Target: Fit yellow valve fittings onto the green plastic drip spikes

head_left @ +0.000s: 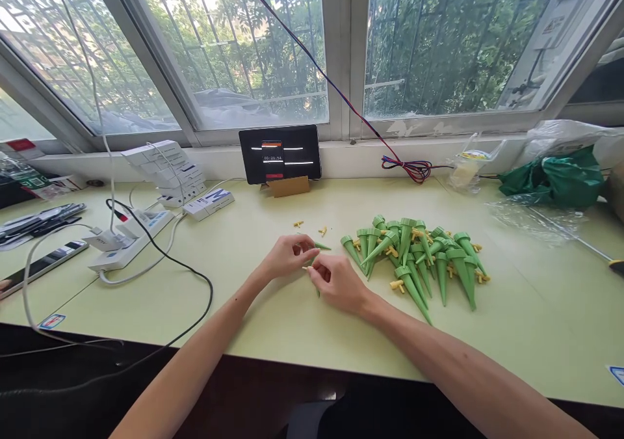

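Observation:
My left hand (288,255) and my right hand (337,283) meet over the middle of the pale green table (536,309). Together they grip a green cone-shaped spike (322,246), whose tip sticks out past the left fingers. A small yellow piece (307,268) shows at my right fingertips. To the right lies a pile of several green spikes with yellow fittings (419,257). Two loose yellow pieces (298,224) rest just beyond my hands.
A tablet (279,153) on a stand leans against the window sill. At the left are a power strip (130,236), stacked white boxes (163,169) and cables (195,273). Plastic bags and green material (556,177) lie at the far right. A red-blue wire (409,168) hangs from the window.

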A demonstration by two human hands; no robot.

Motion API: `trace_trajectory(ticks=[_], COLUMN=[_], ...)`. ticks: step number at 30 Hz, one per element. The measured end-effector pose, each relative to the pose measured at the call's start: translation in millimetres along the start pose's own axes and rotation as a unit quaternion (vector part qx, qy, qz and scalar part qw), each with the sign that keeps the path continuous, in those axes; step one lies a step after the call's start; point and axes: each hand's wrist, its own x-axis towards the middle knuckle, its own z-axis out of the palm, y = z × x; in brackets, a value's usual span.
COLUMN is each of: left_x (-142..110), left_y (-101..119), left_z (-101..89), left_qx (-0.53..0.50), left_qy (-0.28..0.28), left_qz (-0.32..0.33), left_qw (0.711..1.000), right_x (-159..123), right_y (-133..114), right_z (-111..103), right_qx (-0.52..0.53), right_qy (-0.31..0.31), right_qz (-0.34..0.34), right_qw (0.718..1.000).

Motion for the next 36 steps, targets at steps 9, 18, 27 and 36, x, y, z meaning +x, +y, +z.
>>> trace_trajectory(ticks=[9, 18, 27, 36], left_x=[0, 3, 3, 3], left_y=[-7, -8, -8, -1], left_z=[-1.5, -5.0, -7.8, -9.5], left_qx=[0.026, -0.032, -0.168, -0.209], left_qy=[-0.030, 0.002, -0.012, 0.015], left_qz=[0.017, 0.021, -0.045, -0.039], left_qw=[0.999, 0.999, 0.985, 0.977], right_x=[-3, 3, 3, 4], right_y=[-3, -1, 1, 5], right_z=[4, 0, 0, 0], right_qx=[-0.022, -0.025, -0.026, -0.011], right_qy=[0.010, 0.136, 0.164, 0.201], right_qz=[-0.016, 0.027, 0.043, 0.046], right_qw=[1.000, 0.990, 0.985, 0.978])
